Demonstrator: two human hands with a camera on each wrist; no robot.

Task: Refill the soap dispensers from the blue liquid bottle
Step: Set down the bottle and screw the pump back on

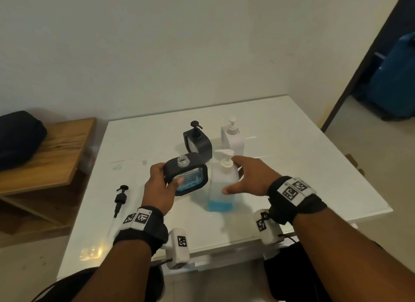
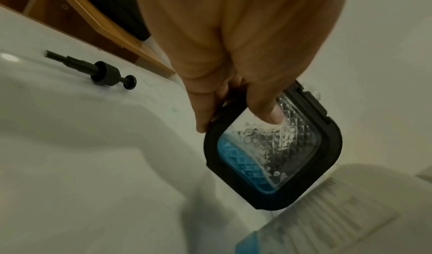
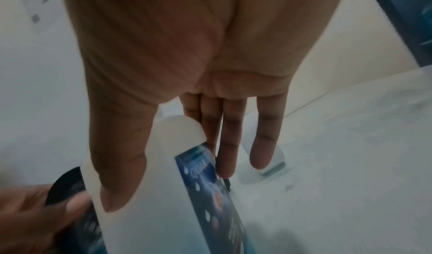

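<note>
My left hand point(image 1: 160, 185) grips a square black-framed dispenser point(image 1: 190, 178) and holds it tilted above the white table point(image 1: 292, 167). Its clear neck is uncapped. In the left wrist view, the thumb and fingers pinch the frame of this dispenser point(image 2: 273, 156), which has a little blue liquid in its low corner. The blue liquid bottle point(image 1: 222, 185) stands upright just right of it, pump on, with blue liquid only near its base. My right hand point(image 1: 230, 176) straddles it, thumb on the near face and straight fingers behind. The right wrist view shows the bottle point(image 3: 163, 202) between thumb and fingers.
The removed black pump point(image 1: 120, 198) lies on the table to the left. A second black dispenser point(image 1: 198, 142) and a white dispenser point(image 1: 232, 137) stand behind. A wooden bench point(image 1: 56, 153) with a black bag point(image 1: 18, 137) is at the left.
</note>
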